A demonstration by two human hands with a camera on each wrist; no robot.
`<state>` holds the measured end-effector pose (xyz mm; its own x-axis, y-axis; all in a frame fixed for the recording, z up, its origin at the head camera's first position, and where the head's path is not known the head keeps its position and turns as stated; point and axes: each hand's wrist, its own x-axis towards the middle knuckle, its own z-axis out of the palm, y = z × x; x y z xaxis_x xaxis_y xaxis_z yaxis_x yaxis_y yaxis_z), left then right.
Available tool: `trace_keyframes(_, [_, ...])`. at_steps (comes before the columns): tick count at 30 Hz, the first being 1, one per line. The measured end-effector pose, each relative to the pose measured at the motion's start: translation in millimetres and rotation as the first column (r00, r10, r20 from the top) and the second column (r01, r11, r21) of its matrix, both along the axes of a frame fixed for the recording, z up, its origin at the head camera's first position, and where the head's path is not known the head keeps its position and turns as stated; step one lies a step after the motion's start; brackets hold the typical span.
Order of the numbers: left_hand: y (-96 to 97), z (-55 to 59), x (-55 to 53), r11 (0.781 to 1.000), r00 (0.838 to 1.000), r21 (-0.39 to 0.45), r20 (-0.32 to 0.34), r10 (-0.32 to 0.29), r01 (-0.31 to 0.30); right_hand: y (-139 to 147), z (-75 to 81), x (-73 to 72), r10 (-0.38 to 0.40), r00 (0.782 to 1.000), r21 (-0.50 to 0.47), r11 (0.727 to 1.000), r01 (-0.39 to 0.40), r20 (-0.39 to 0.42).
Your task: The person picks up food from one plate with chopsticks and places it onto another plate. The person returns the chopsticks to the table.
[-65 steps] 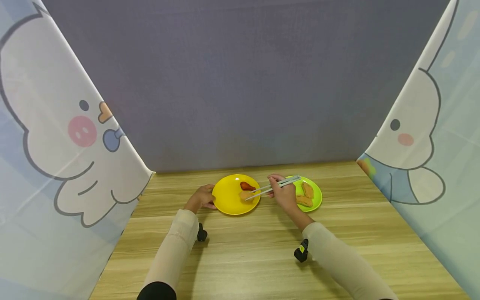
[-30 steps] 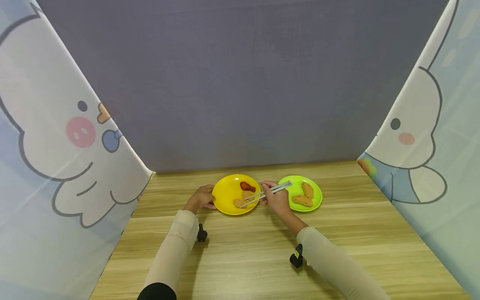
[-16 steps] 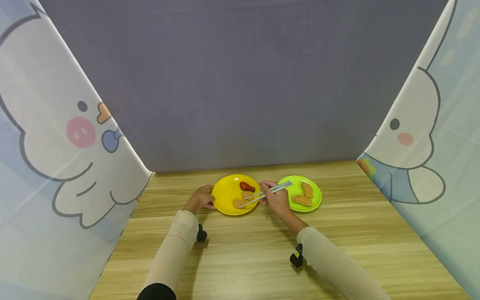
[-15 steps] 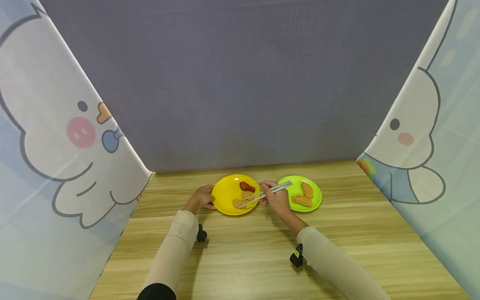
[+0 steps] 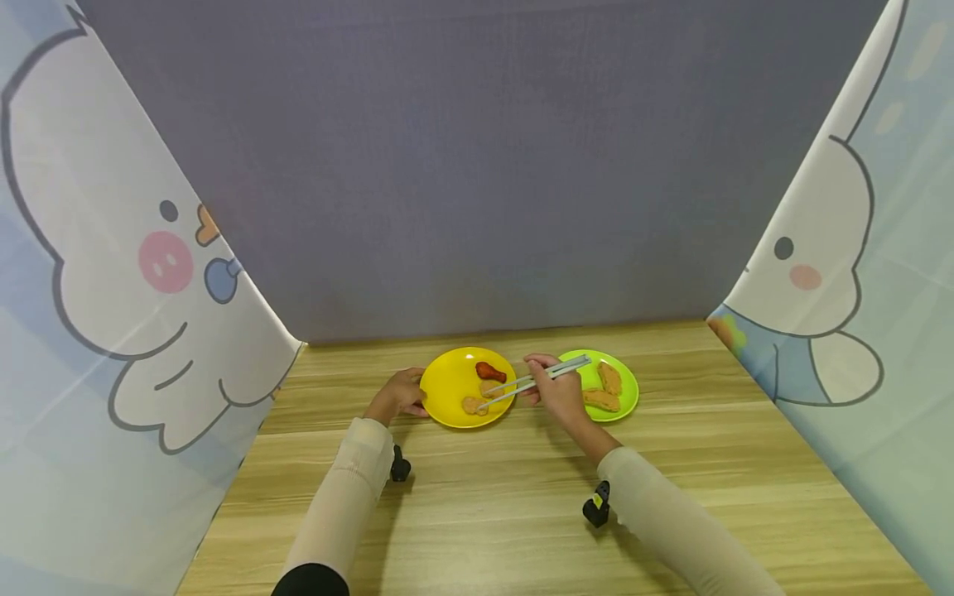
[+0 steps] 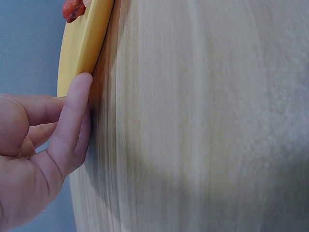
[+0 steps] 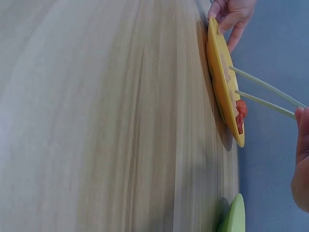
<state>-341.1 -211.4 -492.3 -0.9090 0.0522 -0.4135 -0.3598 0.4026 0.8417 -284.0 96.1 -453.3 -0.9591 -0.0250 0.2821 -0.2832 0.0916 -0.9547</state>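
My left hand (image 5: 405,391) pinches the left rim of a yellow plate (image 5: 447,381) between thumb and fingers, also seen in the left wrist view. My right hand (image 5: 559,391) holds a pair of pale chopsticks (image 5: 547,372), their tips spread apart over the plate. One tip is at the front nugget (image 5: 474,405), the other at the rear nugget (image 5: 490,388); both are flat and tan and lie on the plate. Behind them on the plate lies a red-brown chicken drumstick (image 5: 489,372). In the right wrist view, the tips overlap the tan pieces.
A green plate (image 5: 628,399) stands on the right, partly behind my right hand, with two breaded pieces (image 5: 609,378) on it. Both plates are near the far edge of the wooden table (image 5: 477,513), before a grey curtain (image 5: 492,207). Patterned cloth walls flank the table.
Earlier the chopstick tips moved left and forward over the yellow plate, and a second nugget came into view at the front. Since then my right hand has shifted slightly right. The left hand stays.
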Motion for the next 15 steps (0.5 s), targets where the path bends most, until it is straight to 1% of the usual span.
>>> trace_keyframes(8, [0.8,0.8,0.3,1.0,1.0,-0.004,-0.005,-0.001,0.001,10.5,1.1,-2.8,-0.018,1.0,-0.017,1.0,0.018,0.015])
trace_keyframes(15, [1.4,1.1,1.4,1.0,1.0,0.005,-0.009,0.005,-0.005,23.7,0.6,-7.0,-0.039,0.999,-0.004,0.999,0.039,0.011])
